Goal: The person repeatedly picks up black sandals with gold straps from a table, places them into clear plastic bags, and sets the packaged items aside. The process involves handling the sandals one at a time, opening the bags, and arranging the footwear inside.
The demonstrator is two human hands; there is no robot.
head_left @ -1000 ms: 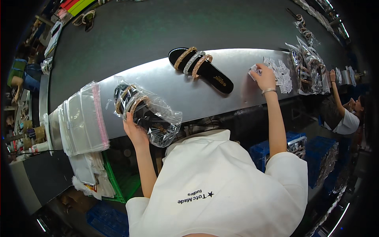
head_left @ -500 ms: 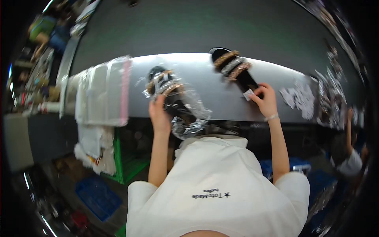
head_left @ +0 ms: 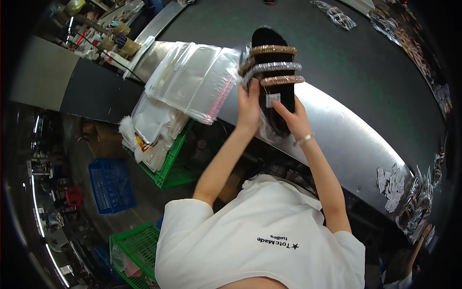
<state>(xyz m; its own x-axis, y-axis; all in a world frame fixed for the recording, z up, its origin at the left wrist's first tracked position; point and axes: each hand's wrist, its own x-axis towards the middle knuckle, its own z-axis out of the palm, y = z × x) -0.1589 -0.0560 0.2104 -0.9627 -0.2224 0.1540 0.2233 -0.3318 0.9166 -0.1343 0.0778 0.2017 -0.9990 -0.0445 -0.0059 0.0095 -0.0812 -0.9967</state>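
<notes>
Black sandal [head_left: 274,82] w/ glitter straps at bench [head_left: 346,139] edge, half in clear bag. Left hand [head_left: 249,108] fingers grip bag side, right hand [head_left: 294,118] pinches sole. Light, stiffish sole; film slippery, hold by sole edges.

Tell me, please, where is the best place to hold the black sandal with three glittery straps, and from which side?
Probably the bare heel end of the black sandal, taken from the near side. The three straps cover the far half, so only the sole's long edges near the heel are free.
</notes>
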